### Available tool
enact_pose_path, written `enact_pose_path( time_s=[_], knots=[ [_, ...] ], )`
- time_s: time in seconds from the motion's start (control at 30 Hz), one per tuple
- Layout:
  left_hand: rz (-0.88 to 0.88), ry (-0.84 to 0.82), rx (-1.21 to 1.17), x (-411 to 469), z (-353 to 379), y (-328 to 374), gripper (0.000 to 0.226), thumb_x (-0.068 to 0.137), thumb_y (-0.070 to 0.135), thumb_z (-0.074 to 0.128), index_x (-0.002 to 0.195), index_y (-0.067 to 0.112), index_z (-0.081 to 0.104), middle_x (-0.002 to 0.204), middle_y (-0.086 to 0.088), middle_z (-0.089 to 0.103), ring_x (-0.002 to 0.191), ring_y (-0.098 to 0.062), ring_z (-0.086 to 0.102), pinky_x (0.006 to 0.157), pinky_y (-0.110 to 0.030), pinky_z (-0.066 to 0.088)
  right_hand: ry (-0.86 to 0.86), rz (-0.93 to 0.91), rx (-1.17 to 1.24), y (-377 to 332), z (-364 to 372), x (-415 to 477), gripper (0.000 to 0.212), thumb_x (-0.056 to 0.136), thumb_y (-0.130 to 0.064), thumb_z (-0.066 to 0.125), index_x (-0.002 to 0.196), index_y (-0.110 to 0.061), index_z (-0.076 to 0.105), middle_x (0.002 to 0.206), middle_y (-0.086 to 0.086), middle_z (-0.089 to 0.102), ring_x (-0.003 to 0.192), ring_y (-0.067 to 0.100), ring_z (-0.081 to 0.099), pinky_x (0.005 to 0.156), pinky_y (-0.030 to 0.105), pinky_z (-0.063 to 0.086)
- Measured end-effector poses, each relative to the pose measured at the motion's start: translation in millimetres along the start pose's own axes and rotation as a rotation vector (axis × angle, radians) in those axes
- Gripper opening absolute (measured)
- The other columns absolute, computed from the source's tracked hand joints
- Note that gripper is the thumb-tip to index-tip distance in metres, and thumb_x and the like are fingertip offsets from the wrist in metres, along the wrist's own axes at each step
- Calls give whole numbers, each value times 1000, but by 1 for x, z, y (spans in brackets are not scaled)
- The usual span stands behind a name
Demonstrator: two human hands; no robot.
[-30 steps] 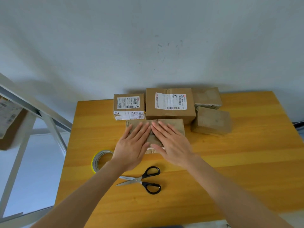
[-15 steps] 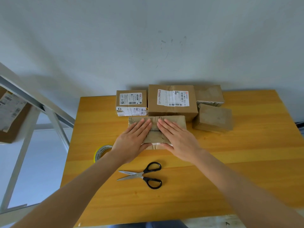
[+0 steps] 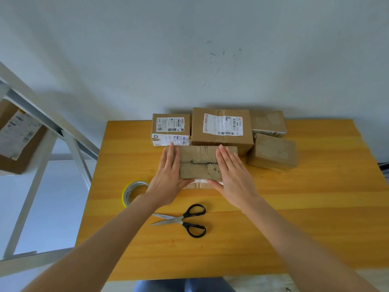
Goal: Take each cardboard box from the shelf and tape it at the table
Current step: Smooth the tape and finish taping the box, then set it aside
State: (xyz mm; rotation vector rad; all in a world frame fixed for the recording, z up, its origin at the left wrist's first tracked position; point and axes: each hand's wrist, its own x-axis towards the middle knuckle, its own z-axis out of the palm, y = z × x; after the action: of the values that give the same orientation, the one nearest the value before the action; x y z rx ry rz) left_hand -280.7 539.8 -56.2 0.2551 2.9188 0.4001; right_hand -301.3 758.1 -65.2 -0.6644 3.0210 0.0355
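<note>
**Hands spread to box ends; seam exposed**

Head view. The cardboard box (image 3: pixel 199 163) in work lies on the surface (image 3: pixel 315 207), directly under both hands. The left hand (image 3: pixel 168 178) lies flat on its left end and the right hand (image 3: pixel 233 175) flat on its right end. Fingers are straight and pressing down; neither hand is clenched or grasping.

Change: half a second ago the hands lay side by side over the middle of the top. They have now slid apart, and the centre seam shows between them as a dark line along the top. I cannot tell from this frame whether tape covers it.

Reading: this looks like a smoothing stroke along the seam, so this box is probably close to finished.

Also noted:
- The tape roll (image 3: pixel 132 192) is just outside the left wrist.
- The scissors (image 3: pixel 183 220) lie between the forearms, on the near side of the hands, untouched.
- Four more boxes stand beyond the fingertips: a small labelled box (image 3: pixel 170 128), a large labelled box (image 3: pixel 221 129) and two plain boxes (image 3: pixel 273 152).
- Far to the left of the left arm, the shelf (image 3: pixel 42 123) holds at least one box (image 3: pixel 14 135), so more fetching likely remains.
</note>
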Motion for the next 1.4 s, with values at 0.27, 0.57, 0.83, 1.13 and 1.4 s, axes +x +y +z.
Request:
enact_pose_path(
  time_s=[0.27,0.57,0.83,1.13,1.4],
  knots=[
    [290,144,52,-12,14,-19,50,99,39,27,147,27,29,155,-4,29,145,-27,18,111,-52,25,123,-206,174,-25,-2,-6,89,70,13,74,146,-14,36,150,3,42,140,18,33,113,42,25],
    [327,71,-4,-6,10,-31,53,98,44,23,147,25,35,157,-2,24,145,-19,14,113,-45,27,38,-190,244,-7,-4,-7,72,89,-6,68,147,-20,28,154,-3,28,143,16,25,117,40,23],
    [57,35,-246,-18,6,-7,83,98,28,49,149,-1,-10,153,-18,-30,145,-35,-13,116,-36,13,-97,-48,110,-23,-14,-16,81,100,-27,47,151,-22,-16,158,-6,-23,145,16,-23,114,31,-19],
    [40,-51,-587,-25,-15,-20,97,95,24,58,149,25,-23,160,-7,-19,135,-32,40,94,-35,46,-49,203,198,-60,-24,-22,91,94,-16,54,149,-19,-19,160,-2,-21,147,16,-19,119,33,-13],
    [117,-136,-490,-21,-10,-30,78,101,31,43,150,21,-17,152,-6,-36,141,-35,29,95,-33,46,-139,170,156,-67,-27,-19,91,94,-15,54,151,-25,-16,158,-7,-24,145,15,-23,116,34,-16]
  ],
)
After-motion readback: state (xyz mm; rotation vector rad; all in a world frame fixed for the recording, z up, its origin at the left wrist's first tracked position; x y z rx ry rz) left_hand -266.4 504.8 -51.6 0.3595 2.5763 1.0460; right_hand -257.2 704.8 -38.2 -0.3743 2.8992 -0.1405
